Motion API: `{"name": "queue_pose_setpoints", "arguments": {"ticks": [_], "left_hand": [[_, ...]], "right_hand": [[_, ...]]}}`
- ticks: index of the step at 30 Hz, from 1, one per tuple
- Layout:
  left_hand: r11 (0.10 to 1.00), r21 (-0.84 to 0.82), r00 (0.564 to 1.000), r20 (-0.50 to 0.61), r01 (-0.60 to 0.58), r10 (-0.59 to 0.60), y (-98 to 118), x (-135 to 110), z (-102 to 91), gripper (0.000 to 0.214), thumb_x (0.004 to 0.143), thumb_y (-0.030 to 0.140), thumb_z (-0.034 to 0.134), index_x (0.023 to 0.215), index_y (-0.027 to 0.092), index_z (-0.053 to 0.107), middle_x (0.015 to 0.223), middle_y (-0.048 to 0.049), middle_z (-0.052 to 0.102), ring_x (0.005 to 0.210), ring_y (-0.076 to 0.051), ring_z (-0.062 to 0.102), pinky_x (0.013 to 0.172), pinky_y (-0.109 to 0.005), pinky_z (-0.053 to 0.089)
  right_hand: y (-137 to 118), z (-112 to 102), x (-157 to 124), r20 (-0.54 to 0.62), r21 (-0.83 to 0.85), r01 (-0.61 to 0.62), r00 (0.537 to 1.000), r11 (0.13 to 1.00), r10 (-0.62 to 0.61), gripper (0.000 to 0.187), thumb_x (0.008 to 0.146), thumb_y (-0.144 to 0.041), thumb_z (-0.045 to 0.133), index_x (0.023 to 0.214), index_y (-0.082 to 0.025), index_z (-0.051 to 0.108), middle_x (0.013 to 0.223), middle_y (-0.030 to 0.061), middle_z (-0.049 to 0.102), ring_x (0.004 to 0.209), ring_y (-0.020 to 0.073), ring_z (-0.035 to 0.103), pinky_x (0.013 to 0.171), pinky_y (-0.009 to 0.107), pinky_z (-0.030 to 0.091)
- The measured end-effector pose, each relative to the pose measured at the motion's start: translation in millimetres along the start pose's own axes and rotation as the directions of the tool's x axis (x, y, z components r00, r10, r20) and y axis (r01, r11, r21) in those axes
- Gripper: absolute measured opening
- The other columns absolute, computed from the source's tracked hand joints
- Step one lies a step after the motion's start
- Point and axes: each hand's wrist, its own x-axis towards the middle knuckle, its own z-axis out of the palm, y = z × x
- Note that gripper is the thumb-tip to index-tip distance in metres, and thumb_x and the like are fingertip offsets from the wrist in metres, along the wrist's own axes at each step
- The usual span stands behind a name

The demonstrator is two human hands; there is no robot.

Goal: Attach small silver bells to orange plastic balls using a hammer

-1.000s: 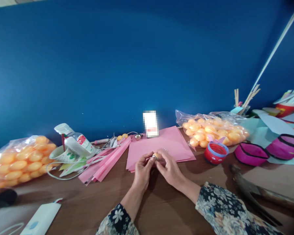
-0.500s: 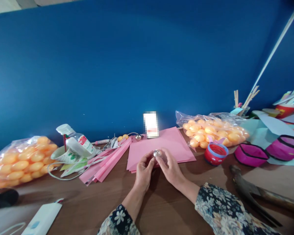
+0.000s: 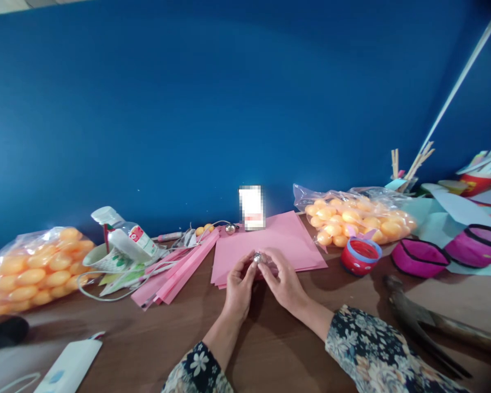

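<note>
My left hand (image 3: 238,284) and my right hand (image 3: 281,278) meet at the middle of the brown table (image 3: 147,344), fingertips pinched together on a small shiny silver ball (image 3: 257,257). They hover over the front edge of a stack of pink paper sheets (image 3: 265,240). A second small silver ball (image 3: 230,228) lies at the stack's far left corner. Both wrists wear dark floral sleeves.
Clear bags of orange plastic eggs lie at the far left (image 3: 28,270) and at the back right (image 3: 355,218). Folded pink strips (image 3: 175,270), a tipped plastic bottle (image 3: 125,234), a red cup (image 3: 360,255) and magenta bowls (image 3: 419,256) lie around. A blue wall rises behind.
The thing between my fingertips showed orange a second ago and shows silver now. My hands shifted slightly but stay over the pink paper's front edge.
</note>
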Motion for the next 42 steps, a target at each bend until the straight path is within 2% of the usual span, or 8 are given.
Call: {"name": "queue_pose_setpoints", "arguments": {"ticks": [9,14,20,26,32,36,42], "left_hand": [[0.998,-0.051,0.999,-0.022,0.025,-0.026,-0.9,1.5,-1.3,0.040,0.065,0.030,0.072,0.102,0.016,0.064,0.102,-0.0094,0.069,0.095,-0.022,0.063,0.090,-0.037,0.045],[0.997,-0.068,1.000,-0.012,0.024,-0.025,-2.5,2.0,-3.2,0.036,0.067,0.028,0.071,0.101,0.016,0.064,0.099,-0.0084,0.069,0.093,-0.020,0.064,0.092,-0.038,0.044],[0.998,-0.059,1.000,-0.019,0.010,-0.011,-1.3,1.3,-1.5,0.035,0.067,0.030,0.071,0.099,0.015,0.065,0.098,-0.0086,0.070,0.092,-0.021,0.064,0.090,-0.038,0.045],[1.000,-0.013,1.000,-0.013,0.017,-0.018,0.9,-0.9,0.3,0.040,0.069,0.034,0.069,0.103,0.015,0.063,0.100,-0.0099,0.068,0.092,-0.022,0.064,0.086,-0.036,0.048],[1.000,0.027,1.000,-0.002,-0.003,0.003,-1.0,-0.1,-0.5,0.038,0.071,0.034,0.067,0.102,0.013,0.060,0.100,-0.0117,0.067,0.091,-0.023,0.064,0.083,-0.037,0.049],[1.000,-0.017,1.000,0.001,-0.013,0.013,0.9,-1.3,2.3,0.039,0.073,0.035,0.064,0.106,0.015,0.059,0.106,-0.0120,0.066,0.094,-0.023,0.063,0.086,-0.038,0.048],[1.000,-0.009,1.000,0.029,0.012,-0.011,3.7,-2.5,4.0,0.041,0.073,0.034,0.065,0.109,0.017,0.060,0.110,-0.0109,0.065,0.102,-0.024,0.061,0.092,-0.040,0.045]], "right_hand": [[0.8,-1.9,1.4,0.036,0.099,-0.029,0.999,0.995,0.026,0.023,0.085,-0.022,0.051,0.107,-0.023,0.057,0.105,0.0070,0.061,0.098,0.0197,0.059,0.087,0.035,0.050],[0.6,-2.4,1.8,0.030,0.141,-0.059,0.998,0.988,0.055,0.019,0.085,-0.026,0.052,0.102,-0.022,0.058,0.100,0.0059,0.061,0.092,0.0182,0.059,0.081,0.032,0.052],[-0.6,-2.3,1.2,0.041,0.117,-0.085,0.996,0.989,0.081,0.017,0.086,-0.030,0.051,0.100,-0.022,0.057,0.097,0.0057,0.060,0.090,0.0179,0.059,0.079,0.032,0.051],[0.6,-3.3,1.7,0.001,0.054,-0.052,0.999,0.997,0.052,0.020,0.086,-0.031,0.052,0.102,-0.022,0.059,0.100,0.0066,0.060,0.095,0.0191,0.057,0.083,0.033,0.049],[1.2,-2.4,1.0,-0.002,0.034,-0.036,0.999,0.999,0.036,0.025,0.089,-0.030,0.044,0.110,-0.022,0.057,0.108,0.0073,0.060,0.103,0.0190,0.056,0.089,0.034,0.047],[2.0,0.2,-1.2,-0.004,0.065,-0.092,0.996,0.994,0.092,0.032,0.089,-0.032,0.044,0.119,-0.023,0.050,0.112,0.0082,0.059,0.100,0.0190,0.058,0.083,0.032,0.051],[-0.2,0.2,-1.4,0.007,0.066,-0.096,0.995,0.993,0.096,0.024,0.089,-0.031,0.044,0.108,-0.022,0.055,0.107,0.0072,0.061,0.097,0.0188,0.059,0.080,0.031,0.052]]}}
